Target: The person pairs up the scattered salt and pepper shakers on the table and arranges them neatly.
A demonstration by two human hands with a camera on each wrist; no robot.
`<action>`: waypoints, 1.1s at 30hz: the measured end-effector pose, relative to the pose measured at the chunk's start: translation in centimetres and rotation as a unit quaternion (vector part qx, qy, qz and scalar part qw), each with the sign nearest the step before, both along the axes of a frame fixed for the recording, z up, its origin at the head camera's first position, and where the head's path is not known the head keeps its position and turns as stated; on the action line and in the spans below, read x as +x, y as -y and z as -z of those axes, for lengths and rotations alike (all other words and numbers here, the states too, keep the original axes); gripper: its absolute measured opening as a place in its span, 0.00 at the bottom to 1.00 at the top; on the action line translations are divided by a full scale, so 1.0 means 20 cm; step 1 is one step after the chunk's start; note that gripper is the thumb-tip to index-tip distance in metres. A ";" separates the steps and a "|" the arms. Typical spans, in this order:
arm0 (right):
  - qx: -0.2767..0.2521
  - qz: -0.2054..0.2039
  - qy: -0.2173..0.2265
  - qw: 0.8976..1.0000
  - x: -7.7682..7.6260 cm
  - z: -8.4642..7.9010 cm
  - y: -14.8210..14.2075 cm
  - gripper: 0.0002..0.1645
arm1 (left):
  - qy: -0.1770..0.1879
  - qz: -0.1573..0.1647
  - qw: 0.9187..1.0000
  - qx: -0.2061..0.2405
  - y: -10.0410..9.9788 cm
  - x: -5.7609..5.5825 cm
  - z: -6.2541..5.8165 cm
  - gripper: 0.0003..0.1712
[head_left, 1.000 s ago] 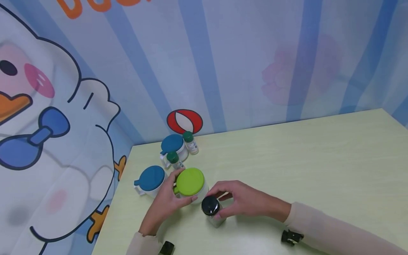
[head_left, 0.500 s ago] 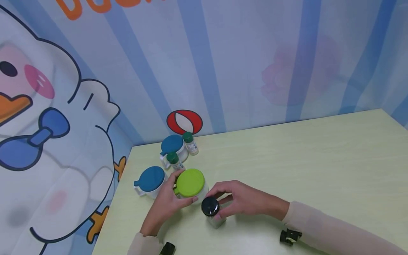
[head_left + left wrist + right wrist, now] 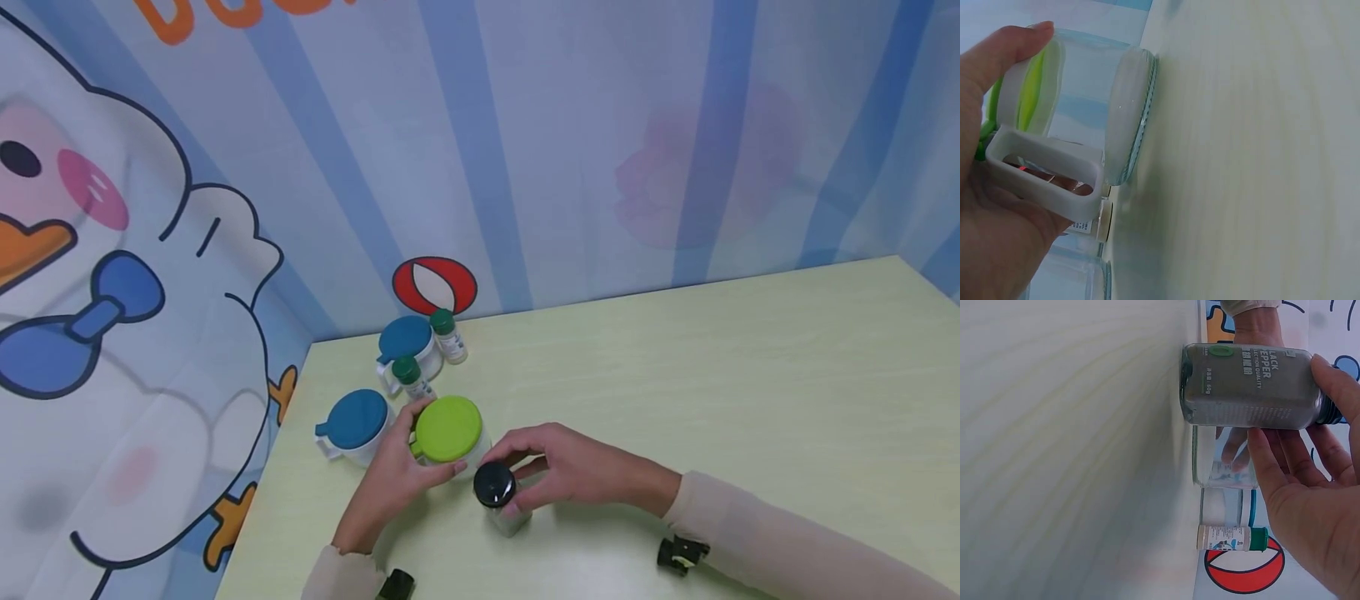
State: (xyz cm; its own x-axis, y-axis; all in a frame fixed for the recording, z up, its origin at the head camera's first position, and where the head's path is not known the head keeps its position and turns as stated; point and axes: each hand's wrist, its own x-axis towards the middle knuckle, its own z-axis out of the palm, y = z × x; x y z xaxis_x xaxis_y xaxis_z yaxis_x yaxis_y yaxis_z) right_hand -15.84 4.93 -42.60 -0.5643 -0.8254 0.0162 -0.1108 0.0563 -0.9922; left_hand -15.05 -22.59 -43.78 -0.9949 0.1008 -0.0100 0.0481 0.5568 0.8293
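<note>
My left hand (image 3: pixel 392 477) grips a clear glass seasoning jar (image 3: pixel 448 428) with a lime-green lid, thumb on the near side. In the left wrist view, its pale handle (image 3: pixel 1044 178) faces my palm and its glass base is close to the tabletop. Just right of the jar, my right hand (image 3: pixel 573 468) holds a black-capped pepper bottle (image 3: pixel 496 485) upright between thumb and fingers. Its label reads "black pepper" in part in the right wrist view, where the bottle's base (image 3: pixel 1190 384) is at the table surface; I cannot tell whether it touches.
Two blue-lidded jars with handles stand left and behind, one nearer (image 3: pixel 357 419) and one by the wall (image 3: pixel 406 337). Two small green-capped bottles stand among them, a front one (image 3: pixel 408 372) and a rear one (image 3: pixel 447 335). A cartoon-printed cloth (image 3: pixel 570 150) backs the pale table (image 3: pixel 712 375).
</note>
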 end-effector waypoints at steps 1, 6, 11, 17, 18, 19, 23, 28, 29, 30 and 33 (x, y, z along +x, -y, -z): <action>0.000 -0.001 -0.001 1.000 0.00 0.00 0.00 0.26 | 0.000 0.000 1.000 0.001 0.00 0.00 0.00 0.58; 0.002 -0.002 0.004 1.000 0.00 -0.01 0.00 0.25 | 0.002 0.003 1.000 0.007 0.00 -0.01 0.01 0.58; 0.005 -0.001 0.008 1.000 0.00 0.00 0.00 0.26 | 0.005 0.003 1.000 0.014 0.00 -0.01 0.02 0.59; 0.001 -0.003 0.002 1.000 0.00 -0.01 0.00 0.25 | 0.005 0.003 1.000 0.009 0.00 -0.01 0.03 0.59; 0.001 -0.003 0.001 1.000 0.00 -0.01 0.00 0.25 | 0.006 0.003 1.000 0.009 0.00 -0.01 0.03 0.59; 0.000 -0.003 0.000 1.000 0.00 -0.01 0.00 0.25 | 0.005 0.004 1.000 0.009 0.00 -0.01 0.02 0.59; 0.000 -0.004 -0.004 1.000 0.00 0.00 0.00 0.24 | 0.003 0.007 1.000 0.014 0.00 -0.01 0.02 0.58; -0.009 -0.009 -0.006 1.000 0.00 0.00 0.00 0.25 | 0.002 0.007 1.000 0.021 0.00 -0.01 0.02 0.57; -0.010 -0.011 -0.006 1.000 0.00 0.00 0.00 0.26 | 0.002 0.007 1.000 0.021 0.00 -0.01 0.02 0.57; -0.012 -0.012 -0.007 1.000 0.00 0.00 0.00 0.26 | 0.002 0.006 1.000 0.021 0.00 -0.01 0.02 0.57; -0.013 -0.013 -0.012 1.000 0.00 0.01 0.00 0.26 | 0.000 0.006 1.000 0.019 -0.01 -0.01 0.02 0.56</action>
